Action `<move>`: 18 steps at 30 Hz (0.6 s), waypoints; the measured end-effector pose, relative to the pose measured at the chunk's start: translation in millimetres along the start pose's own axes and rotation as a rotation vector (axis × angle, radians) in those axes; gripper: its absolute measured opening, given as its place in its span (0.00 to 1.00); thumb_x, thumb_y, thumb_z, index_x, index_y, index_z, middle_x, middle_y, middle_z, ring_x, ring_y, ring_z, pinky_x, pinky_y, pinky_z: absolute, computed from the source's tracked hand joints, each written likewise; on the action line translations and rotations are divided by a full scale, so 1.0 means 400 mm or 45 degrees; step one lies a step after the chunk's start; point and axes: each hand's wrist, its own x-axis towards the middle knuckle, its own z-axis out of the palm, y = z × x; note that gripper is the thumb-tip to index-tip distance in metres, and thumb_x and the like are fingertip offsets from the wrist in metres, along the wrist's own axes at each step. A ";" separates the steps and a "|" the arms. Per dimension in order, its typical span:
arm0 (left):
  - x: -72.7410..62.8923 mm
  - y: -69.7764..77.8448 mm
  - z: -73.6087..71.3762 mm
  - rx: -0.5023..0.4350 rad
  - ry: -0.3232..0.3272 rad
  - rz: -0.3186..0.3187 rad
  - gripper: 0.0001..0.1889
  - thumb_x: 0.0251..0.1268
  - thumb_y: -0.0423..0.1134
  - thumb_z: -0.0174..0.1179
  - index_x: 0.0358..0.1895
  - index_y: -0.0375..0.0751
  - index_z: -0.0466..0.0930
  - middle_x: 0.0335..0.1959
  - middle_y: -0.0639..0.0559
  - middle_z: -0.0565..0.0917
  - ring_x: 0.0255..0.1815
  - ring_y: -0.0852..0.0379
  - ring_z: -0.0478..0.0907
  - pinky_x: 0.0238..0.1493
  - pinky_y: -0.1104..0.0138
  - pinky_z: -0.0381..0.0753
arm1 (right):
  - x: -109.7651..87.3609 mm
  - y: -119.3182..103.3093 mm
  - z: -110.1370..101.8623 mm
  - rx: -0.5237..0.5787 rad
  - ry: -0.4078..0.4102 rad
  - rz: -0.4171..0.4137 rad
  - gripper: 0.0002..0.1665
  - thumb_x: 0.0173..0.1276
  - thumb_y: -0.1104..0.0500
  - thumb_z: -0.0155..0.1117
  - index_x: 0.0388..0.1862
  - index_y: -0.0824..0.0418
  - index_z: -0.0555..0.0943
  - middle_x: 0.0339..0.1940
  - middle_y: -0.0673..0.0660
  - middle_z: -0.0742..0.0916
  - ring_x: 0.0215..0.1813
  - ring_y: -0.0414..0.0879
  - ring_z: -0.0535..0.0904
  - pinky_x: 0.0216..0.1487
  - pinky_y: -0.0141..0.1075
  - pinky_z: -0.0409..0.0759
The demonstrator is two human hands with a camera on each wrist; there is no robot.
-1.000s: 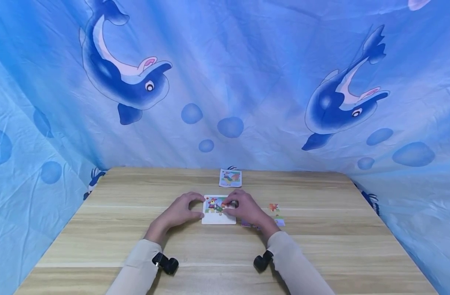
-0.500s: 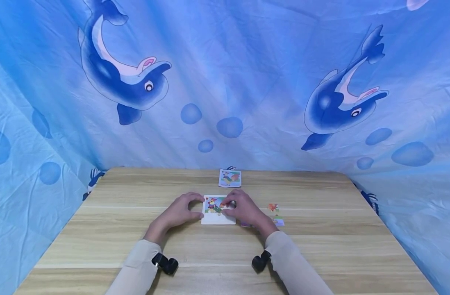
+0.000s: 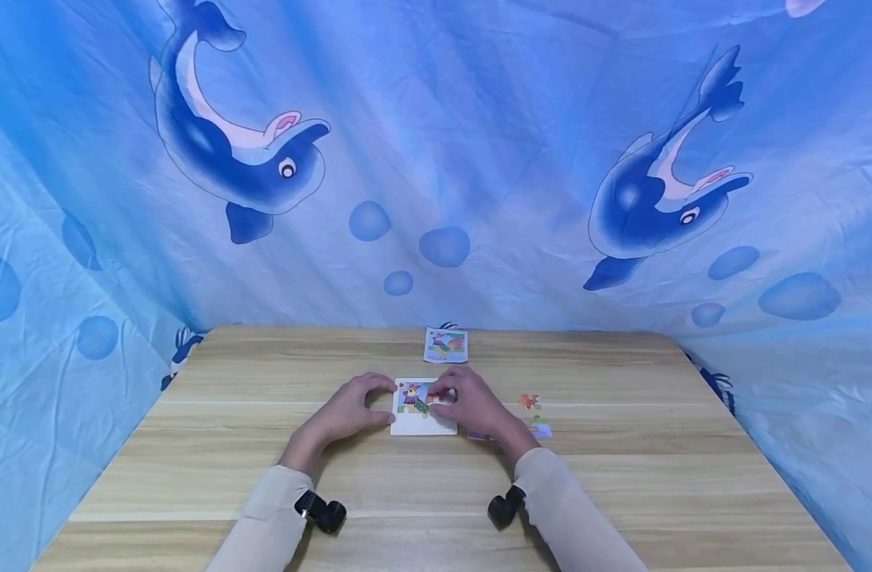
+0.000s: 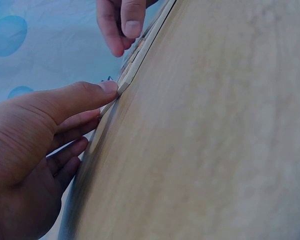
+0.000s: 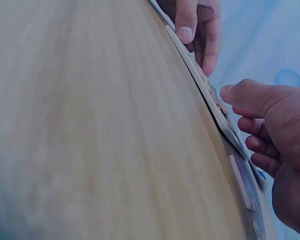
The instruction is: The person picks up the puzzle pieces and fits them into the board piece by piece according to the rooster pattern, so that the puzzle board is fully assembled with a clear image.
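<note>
A white-bordered puzzle board (image 3: 423,427) lies on the table with several joined pieces showing a colourful rooster at its upper part; its lower part is bare white. My left hand (image 3: 346,407) holds the board's left side, the thumb at the near corner and the fingers farther up, as the left wrist view shows. My right hand (image 3: 473,403) is over the board's right part, thumb and forefinger pinching a small reddish puzzle piece (image 3: 445,394) against the assembled area. The fingers hide most of that piece. In the right wrist view the other fingers of the right hand (image 5: 290,135) are curled.
Loose puzzle pieces lie right of the board: an orange one (image 3: 529,402) and a pale purple one (image 3: 542,430), with others partly behind the right wrist. A rooster picture card (image 3: 445,346) lies at the wooden table's (image 3: 607,492) back edge. A blue dolphin-print curtain (image 3: 515,159) surrounds the table.
My right fingers shift slightly over the same spot, and the orange-red piece under them shows at a changed angle. The left hand and the board stay in place.
</note>
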 end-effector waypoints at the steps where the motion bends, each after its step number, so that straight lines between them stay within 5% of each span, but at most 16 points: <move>1: -0.001 0.001 0.000 -0.003 0.001 0.001 0.24 0.60 0.41 0.74 0.60 0.42 0.83 0.68 0.42 0.79 0.74 0.38 0.71 0.78 0.42 0.67 | 0.001 -0.001 0.001 0.000 0.005 -0.017 0.14 0.63 0.56 0.77 0.47 0.56 0.90 0.46 0.50 0.86 0.53 0.46 0.78 0.57 0.42 0.80; 18: 0.001 -0.004 0.001 0.011 0.010 0.010 0.24 0.60 0.41 0.74 0.60 0.43 0.83 0.67 0.43 0.80 0.73 0.39 0.72 0.77 0.43 0.68 | 0.010 -0.008 0.021 -0.039 -0.036 -0.047 0.12 0.65 0.57 0.76 0.47 0.55 0.91 0.46 0.51 0.86 0.53 0.45 0.76 0.58 0.43 0.80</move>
